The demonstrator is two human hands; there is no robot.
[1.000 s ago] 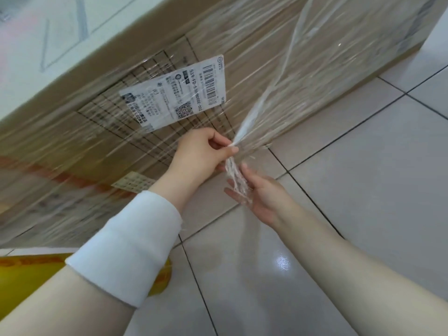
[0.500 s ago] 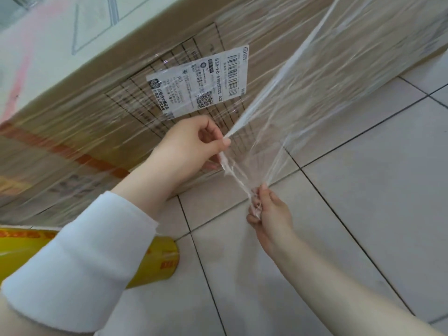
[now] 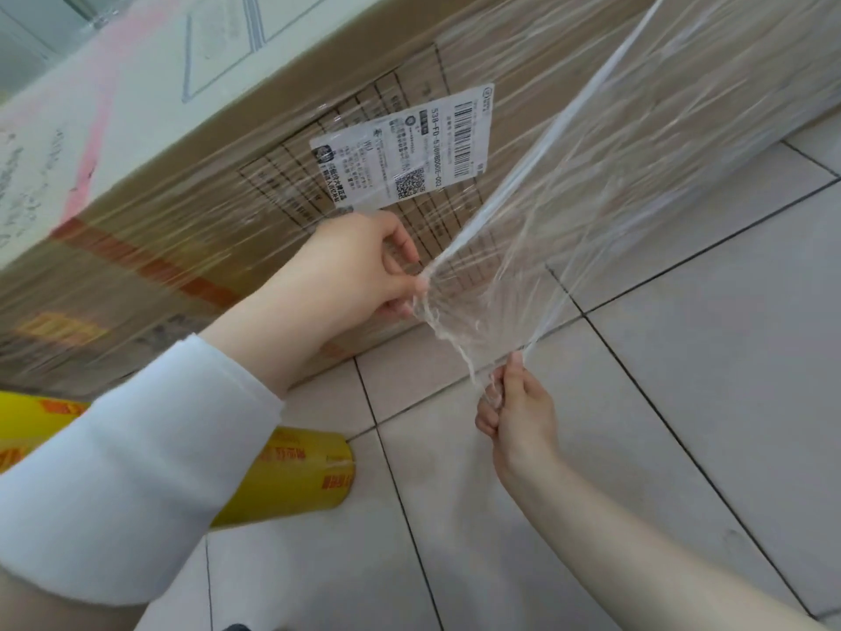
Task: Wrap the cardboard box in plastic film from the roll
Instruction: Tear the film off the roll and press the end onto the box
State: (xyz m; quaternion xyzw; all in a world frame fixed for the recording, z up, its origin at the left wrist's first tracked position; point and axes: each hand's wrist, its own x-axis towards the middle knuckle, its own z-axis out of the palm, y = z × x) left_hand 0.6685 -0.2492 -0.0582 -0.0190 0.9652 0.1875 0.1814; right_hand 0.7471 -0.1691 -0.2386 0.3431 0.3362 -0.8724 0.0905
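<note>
A large cardboard box [image 3: 318,143], already wrapped, stands on floor tiles [image 3: 682,403]. Before it, the left hand [image 3: 359,271] and right hand [image 3: 514,412] each pinch the loose plastic film [image 3: 523,275], stretching it apart, probably to tear it. The yellow roll [image 3: 300,475] lies below the box.

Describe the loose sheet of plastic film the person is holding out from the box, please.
The plastic film is thin, clear and creased, with whitish bunched strands. It stretches taut from the wrapped cardboard box at the upper right down to a ragged, gathered end. The left hand pinches one part of that end and the right hand pinches another part lower down, so the end is spread between the hands above the tiled floor.
</note>
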